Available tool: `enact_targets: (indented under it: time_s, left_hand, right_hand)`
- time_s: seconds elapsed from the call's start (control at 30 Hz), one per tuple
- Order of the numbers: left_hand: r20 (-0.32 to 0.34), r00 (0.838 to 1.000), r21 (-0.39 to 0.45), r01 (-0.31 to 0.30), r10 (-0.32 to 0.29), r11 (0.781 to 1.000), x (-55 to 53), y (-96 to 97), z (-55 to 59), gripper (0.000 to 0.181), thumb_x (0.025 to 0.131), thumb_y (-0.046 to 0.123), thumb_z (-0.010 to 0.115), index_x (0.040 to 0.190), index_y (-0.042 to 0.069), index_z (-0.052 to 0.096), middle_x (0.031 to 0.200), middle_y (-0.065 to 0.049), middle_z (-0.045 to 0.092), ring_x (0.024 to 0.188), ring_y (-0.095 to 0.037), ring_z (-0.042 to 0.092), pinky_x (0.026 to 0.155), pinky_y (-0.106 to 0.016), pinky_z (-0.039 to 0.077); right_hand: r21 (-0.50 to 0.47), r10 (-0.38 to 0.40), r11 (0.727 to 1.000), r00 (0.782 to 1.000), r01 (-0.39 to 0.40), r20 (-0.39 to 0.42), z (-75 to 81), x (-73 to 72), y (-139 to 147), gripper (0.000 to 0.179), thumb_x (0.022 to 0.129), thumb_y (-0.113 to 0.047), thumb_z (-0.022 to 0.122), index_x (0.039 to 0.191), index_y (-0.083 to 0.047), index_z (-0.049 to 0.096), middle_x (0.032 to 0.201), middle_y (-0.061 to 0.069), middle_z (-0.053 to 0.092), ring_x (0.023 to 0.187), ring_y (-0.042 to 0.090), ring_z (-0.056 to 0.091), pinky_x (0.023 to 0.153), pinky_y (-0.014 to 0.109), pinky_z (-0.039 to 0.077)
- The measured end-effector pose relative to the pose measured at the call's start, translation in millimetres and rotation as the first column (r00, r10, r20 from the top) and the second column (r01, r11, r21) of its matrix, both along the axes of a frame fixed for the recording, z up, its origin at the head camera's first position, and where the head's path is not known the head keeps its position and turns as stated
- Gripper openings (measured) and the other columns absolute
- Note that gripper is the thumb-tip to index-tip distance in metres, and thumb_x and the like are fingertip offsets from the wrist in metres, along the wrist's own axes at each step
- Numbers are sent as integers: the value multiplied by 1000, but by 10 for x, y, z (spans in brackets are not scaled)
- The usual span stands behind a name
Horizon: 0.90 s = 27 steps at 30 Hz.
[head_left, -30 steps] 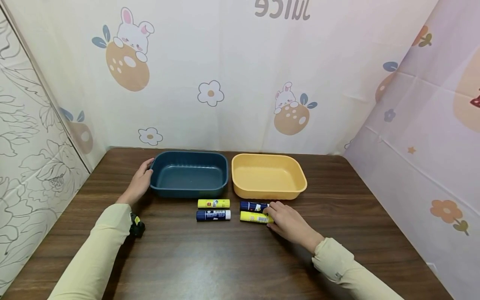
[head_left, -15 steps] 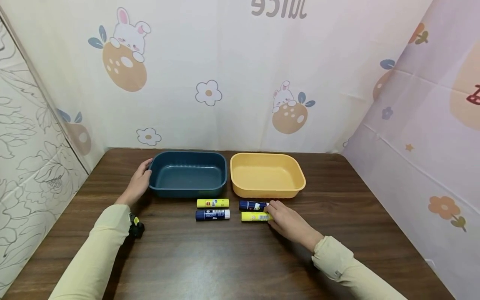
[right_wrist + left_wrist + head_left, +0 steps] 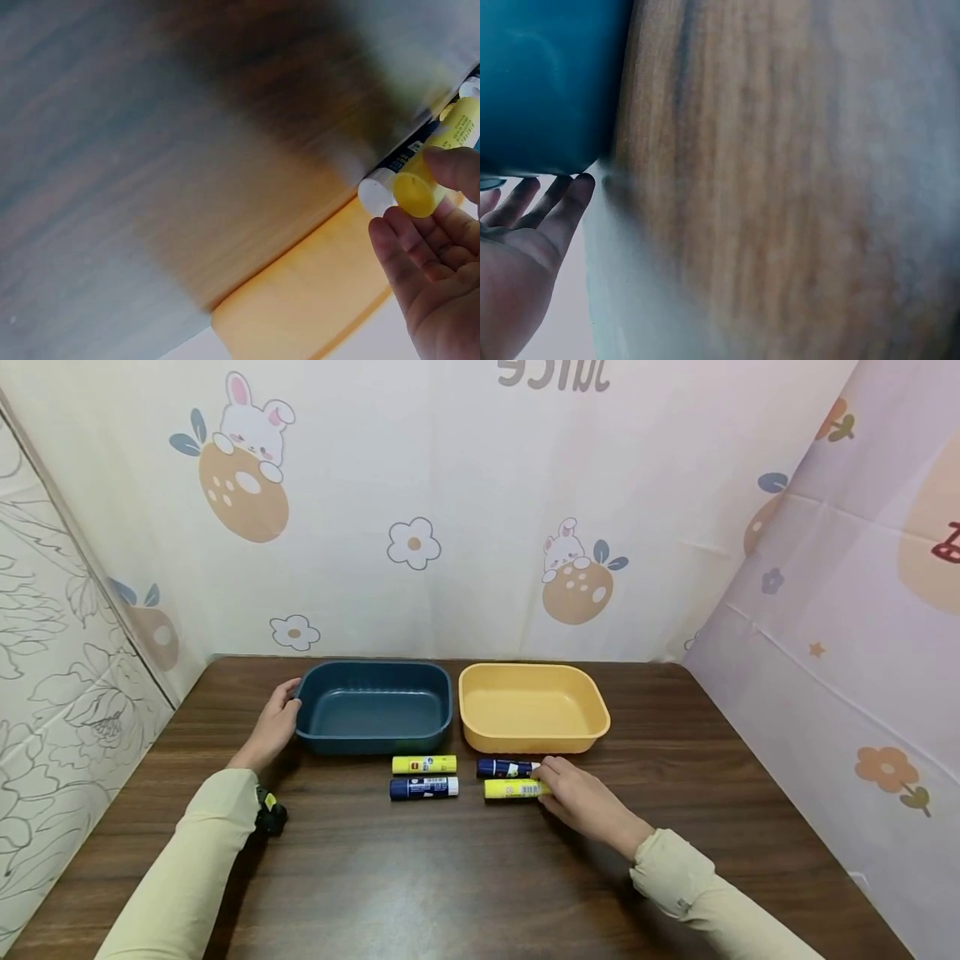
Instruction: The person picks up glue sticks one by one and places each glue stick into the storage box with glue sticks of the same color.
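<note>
My left hand (image 3: 273, 724) rests at the left wall of the dark blue tray (image 3: 375, 747). In the left wrist view its fingers (image 3: 568, 206) reach out fairly straight, tips right at the tray wall. My right hand (image 3: 585, 802) pinches the right end of a yellow glue stick (image 3: 512, 789) between thumb and fingers. Just behind that lies a navy glue stick (image 3: 504, 768), its white end (image 3: 376, 193) near the fingertips in the right wrist view. Left of this pair, another yellow glue stick (image 3: 423, 765) lies behind a navy one with a white end (image 3: 417, 789).
A yellow tray (image 3: 534, 744) stands right of the blue one, a narrow gap between them. Both are at the back of the brown wooden table (image 3: 420, 877), near a patterned curtain (image 3: 487, 552). A second curtain (image 3: 840, 710) hangs along the right side.
The yellow glue stick in my right hand has shifted slightly right and turned from a slight slant to nearly level. My left hand stays at the blue tray. The head view has drifted a little.
</note>
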<state>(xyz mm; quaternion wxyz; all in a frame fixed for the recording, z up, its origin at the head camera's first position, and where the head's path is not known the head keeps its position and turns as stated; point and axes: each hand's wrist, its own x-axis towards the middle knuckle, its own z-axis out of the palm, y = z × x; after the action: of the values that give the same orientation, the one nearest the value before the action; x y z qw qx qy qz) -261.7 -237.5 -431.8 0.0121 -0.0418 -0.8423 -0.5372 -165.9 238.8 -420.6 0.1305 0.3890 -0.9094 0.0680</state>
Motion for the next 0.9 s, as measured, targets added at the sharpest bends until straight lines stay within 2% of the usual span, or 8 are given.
enact_targets:
  time_s: [0.13, 0.23, 0.43, 0.73, 0.9]
  left_hand:
    - [2, 1000, -3, -11, 11, 1000, -2, -5, 1, 52, 103, 20, 20, 150, -1, 13, 150, -29, 21, 124, -41, 32, 89, -49, 34]
    - [2, 1000, -12, -8, 8, 1000, -6, -7, 2, 53, 103, 20, 20, 150, -1, 13, 150, -29, 21, 126, -41, 30, 94, -51, 32]
    - [4, 1000, -13, 1, -1, 1000, -8, -4, 10, 53, 103, 21, 19, 150, -1, 12, 149, -30, 21, 125, -42, 30, 92, -52, 33]
    - [5, 1000, -14, -3, 3, 1000, -13, -3, 3, 53, 103, 22, 19, 151, -1, 12, 150, -29, 20, 127, -42, 29, 91, -51, 34]
    - [13, 1000, -12, -3, 3, 1000, -3, 0, 1, 54, 103, 23, 19, 151, 0, 12, 150, -29, 20, 126, -42, 30, 86, -46, 36]
  right_hand:
    - [-29, 20, 999, 999, -21, -41, 24, -15, 23, 30, 78, -7, 76, 104, -3, 62, 94, 2, 54, 84, 14, 50, 70, 32, 49]
    - [-52, 37, 998, 997, -41, -72, 50, -23, 39, 31, 77, -6, 76, 105, -2, 61, 95, 3, 54, 84, 15, 50, 70, 32, 49]
    - [-77, 45, 996, 994, -52, -95, 148, -39, 51, 30, 79, -6, 75, 105, -1, 61, 95, 3, 55, 82, 14, 50, 69, 32, 49]
    - [-78, 38, 996, 992, -47, -117, 316, -92, 66, 28, 80, -6, 73, 106, -2, 61, 96, 4, 57, 83, 16, 54, 70, 33, 49]
    - [-32, 12, 999, 983, -18, -184, 399, -119, 55, 28, 81, -12, 74, 105, -4, 62, 94, 3, 59, 81, 17, 55, 68, 35, 46]
